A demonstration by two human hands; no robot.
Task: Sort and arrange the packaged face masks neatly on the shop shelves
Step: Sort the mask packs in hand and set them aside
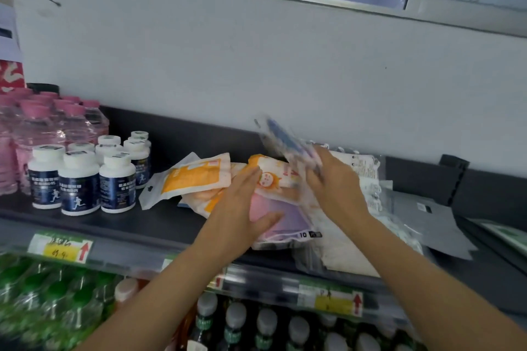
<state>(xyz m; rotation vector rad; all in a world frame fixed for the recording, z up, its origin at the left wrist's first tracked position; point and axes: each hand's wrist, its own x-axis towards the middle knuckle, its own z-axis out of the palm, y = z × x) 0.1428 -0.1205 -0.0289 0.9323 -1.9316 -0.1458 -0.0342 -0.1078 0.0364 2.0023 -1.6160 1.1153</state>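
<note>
Several packaged face masks lie in a loose heap on the dark top shelf [159, 225]. An orange-and-white pack [194, 175] lies at the heap's left. My left hand [242, 208] rests on a pink and lilac mask pack [281, 216], fingers straight and thumb spread over the film. My right hand [333, 179] grips a blurred clear pack with blue print [285, 139] and holds it tilted above an orange-topped pack [273, 172]. White and clear packs [368, 177] lie under and to the right of my right hand.
White-capped dark-labelled supplement bottles [79, 179] stand left of the heap, with pink-capped water bottles [42, 128] behind them. A grey sheet [439, 225] lies at the shelf's right. Green bottles [42, 308] and dark bottles [268, 328] fill the shelf below. The wall is close behind.
</note>
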